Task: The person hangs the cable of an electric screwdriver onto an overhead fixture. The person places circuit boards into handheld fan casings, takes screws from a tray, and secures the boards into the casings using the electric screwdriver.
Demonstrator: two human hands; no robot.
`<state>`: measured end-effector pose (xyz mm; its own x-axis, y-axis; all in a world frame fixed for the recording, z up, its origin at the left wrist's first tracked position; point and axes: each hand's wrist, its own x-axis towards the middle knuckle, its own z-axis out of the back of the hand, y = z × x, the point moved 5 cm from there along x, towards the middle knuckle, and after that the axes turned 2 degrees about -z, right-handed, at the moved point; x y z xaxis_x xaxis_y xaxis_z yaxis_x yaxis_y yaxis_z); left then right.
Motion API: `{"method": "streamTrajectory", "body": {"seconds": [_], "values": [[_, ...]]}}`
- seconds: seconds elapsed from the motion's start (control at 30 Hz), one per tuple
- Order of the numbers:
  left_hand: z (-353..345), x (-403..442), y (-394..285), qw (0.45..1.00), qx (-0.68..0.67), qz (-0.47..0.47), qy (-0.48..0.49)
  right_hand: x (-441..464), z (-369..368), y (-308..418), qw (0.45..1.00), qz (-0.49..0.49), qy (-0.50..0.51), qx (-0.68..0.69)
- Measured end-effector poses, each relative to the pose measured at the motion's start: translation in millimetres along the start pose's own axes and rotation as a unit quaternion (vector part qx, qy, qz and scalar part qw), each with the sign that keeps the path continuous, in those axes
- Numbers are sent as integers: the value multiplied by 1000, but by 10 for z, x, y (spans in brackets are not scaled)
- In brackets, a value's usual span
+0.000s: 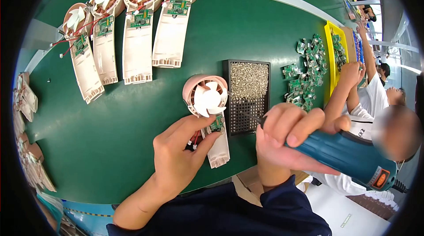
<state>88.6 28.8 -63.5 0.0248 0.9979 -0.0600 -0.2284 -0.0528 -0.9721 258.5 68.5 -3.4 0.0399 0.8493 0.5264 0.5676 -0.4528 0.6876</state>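
My left hand is closed at the near fan unit, thumb and fingertips around the small green circuit board on its pale handle shell. A white fan faces up in the round pinkish housing just beyond my fingers. Red wires with white plugs hang beside the shell. Wrapped in my right hand is a teal electric screwdriver, its bit pointing left over the black screw tray. Small silvery screws heap in the tray's far part. Whether the bit carries a screw cannot be made out.
Several fan units with boards and wires lie at the back left. Loose circuit boards are scattered right of the tray, beside a yellow bin. A co-worker's arms reach in at the right. More shells line the left edge.
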Motion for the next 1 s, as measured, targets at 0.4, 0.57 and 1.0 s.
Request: {"method": "streamTrajectory", "body": {"seconds": [0.4,0.57,1.0], "values": [[-20,5,17,1000,-12,-24,-13,-121,-286,-44,998,-32,33,-45],[-10,7,14,999,-2,-33,-11,-166,-263,-124,1000,-12,3,-25],[4,17,11,999,-8,-43,-3,-169,-322,-44,996,11,71,-54]]}}
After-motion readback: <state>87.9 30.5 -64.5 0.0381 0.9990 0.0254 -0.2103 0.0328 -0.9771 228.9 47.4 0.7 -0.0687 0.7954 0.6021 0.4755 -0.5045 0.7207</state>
